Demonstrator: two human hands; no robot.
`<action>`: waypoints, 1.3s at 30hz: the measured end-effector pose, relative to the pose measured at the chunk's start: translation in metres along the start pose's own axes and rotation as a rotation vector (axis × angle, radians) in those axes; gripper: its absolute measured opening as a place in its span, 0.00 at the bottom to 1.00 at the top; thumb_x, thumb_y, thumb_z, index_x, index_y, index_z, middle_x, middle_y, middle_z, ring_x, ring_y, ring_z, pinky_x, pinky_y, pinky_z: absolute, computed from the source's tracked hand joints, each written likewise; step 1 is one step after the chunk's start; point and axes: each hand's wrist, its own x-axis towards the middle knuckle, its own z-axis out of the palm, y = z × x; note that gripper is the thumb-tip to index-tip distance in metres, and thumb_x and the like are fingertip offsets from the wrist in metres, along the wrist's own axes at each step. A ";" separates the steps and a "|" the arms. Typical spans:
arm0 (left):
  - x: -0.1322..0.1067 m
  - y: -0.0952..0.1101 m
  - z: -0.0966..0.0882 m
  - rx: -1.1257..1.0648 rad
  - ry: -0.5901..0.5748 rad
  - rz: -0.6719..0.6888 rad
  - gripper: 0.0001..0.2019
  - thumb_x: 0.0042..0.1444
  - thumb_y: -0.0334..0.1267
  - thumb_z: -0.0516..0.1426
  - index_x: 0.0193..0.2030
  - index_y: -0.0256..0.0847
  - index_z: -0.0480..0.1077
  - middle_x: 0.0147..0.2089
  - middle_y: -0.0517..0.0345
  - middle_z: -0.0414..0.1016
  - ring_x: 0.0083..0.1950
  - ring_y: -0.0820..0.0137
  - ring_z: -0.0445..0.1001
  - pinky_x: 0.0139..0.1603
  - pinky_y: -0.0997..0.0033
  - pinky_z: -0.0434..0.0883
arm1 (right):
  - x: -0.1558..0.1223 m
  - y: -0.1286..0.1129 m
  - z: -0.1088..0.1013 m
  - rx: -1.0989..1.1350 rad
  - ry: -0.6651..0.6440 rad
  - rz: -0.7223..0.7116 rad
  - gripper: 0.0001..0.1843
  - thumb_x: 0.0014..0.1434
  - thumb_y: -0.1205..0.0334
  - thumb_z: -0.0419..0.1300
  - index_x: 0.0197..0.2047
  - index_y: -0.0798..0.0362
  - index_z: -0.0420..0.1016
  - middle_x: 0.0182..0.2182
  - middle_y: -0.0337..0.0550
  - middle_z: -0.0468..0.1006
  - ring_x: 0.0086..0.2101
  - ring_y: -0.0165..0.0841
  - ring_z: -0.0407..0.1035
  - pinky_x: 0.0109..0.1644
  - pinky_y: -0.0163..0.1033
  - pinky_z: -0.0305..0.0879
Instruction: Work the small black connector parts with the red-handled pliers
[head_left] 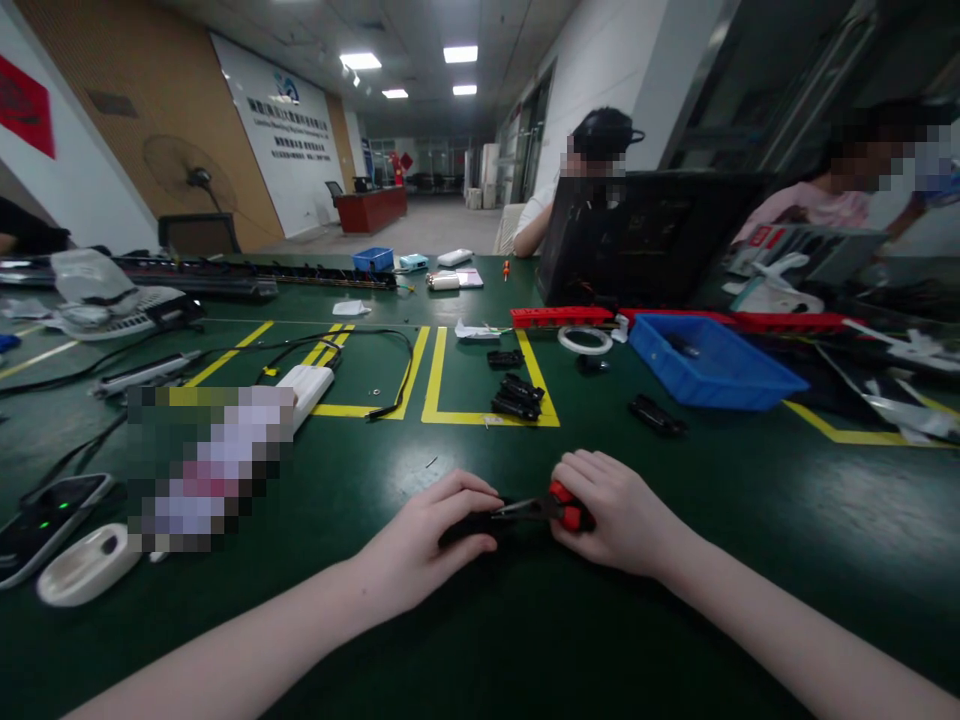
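My right hand (611,510) is closed around the red handles of a pair of pliers (525,508). The metal jaws point left and meet a small black part (469,525), which my left hand (442,530) grips between thumb and fingers. Most of that part is hidden under my left fingers, so its exact kind cannot be made out. Beyond my hands, several similar black plastic parts (517,398) lie inside a yellow taped rectangle. One more black part (657,414) sits to the right, near the blue tray.
A blue plastic tray (720,370) stands right of centre, by a white ring (585,341) and a red strip (562,317). Black cables (409,370) and a white power strip (309,388) lie left. A person in a black cap (604,135) sits opposite, behind a dark panel (652,240).
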 end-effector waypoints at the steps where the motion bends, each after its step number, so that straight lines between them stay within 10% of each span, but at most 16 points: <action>1: 0.000 0.000 0.000 0.000 0.006 0.004 0.13 0.64 0.32 0.58 0.55 0.43 0.69 0.55 0.51 0.70 0.56 0.65 0.71 0.59 0.60 0.71 | 0.000 -0.001 -0.001 0.008 -0.004 0.007 0.05 0.52 0.62 0.59 0.32 0.52 0.65 0.30 0.44 0.73 0.30 0.35 0.64 0.34 0.40 0.59; 39: -0.003 -0.005 0.005 0.040 0.000 0.029 0.14 0.64 0.32 0.57 0.55 0.44 0.70 0.56 0.53 0.70 0.57 0.65 0.70 0.61 0.58 0.70 | -0.004 -0.001 0.000 0.113 -0.062 0.074 0.10 0.51 0.62 0.62 0.31 0.51 0.63 0.30 0.40 0.70 0.30 0.34 0.62 0.36 0.39 0.58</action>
